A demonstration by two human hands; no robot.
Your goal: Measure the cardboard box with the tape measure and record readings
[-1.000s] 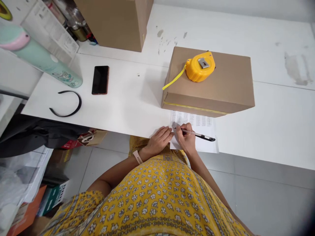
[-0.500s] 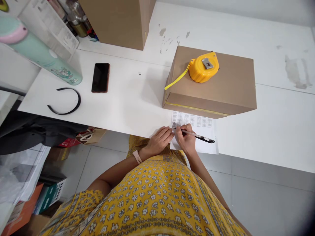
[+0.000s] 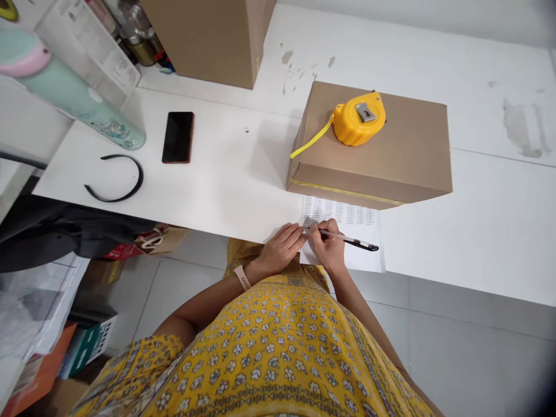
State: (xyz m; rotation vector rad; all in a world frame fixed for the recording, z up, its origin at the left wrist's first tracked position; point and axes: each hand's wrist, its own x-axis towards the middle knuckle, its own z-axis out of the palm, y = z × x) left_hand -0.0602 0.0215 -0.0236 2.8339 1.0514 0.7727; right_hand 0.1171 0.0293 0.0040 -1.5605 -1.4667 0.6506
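Note:
A printed sheet of paper (image 3: 360,255) lies at the near edge of the white table (image 3: 226,179), partly under a closed cardboard box (image 3: 403,150). My right hand (image 3: 328,246) grips a black pen (image 3: 351,240) with its tip on the sheet's left columns. My left hand (image 3: 280,249) rests flat beside it, fingers stretched onto the paper's left edge; a watch with a pale strap is on that wrist. A yellow tape measure (image 3: 358,119) sits on top of the box, its tape pulled out a little to the left.
A black phone (image 3: 178,137), a black headband (image 3: 113,179) and a mint-green bottle (image 3: 73,92) lie on the table's left part. A bigger cardboard box (image 3: 208,35) stands at the back. Bags and boxes crowd the floor at left.
The view shifted slightly between the earliest frame and now. Both hands stay on the sheet, the pen tip barely moving.

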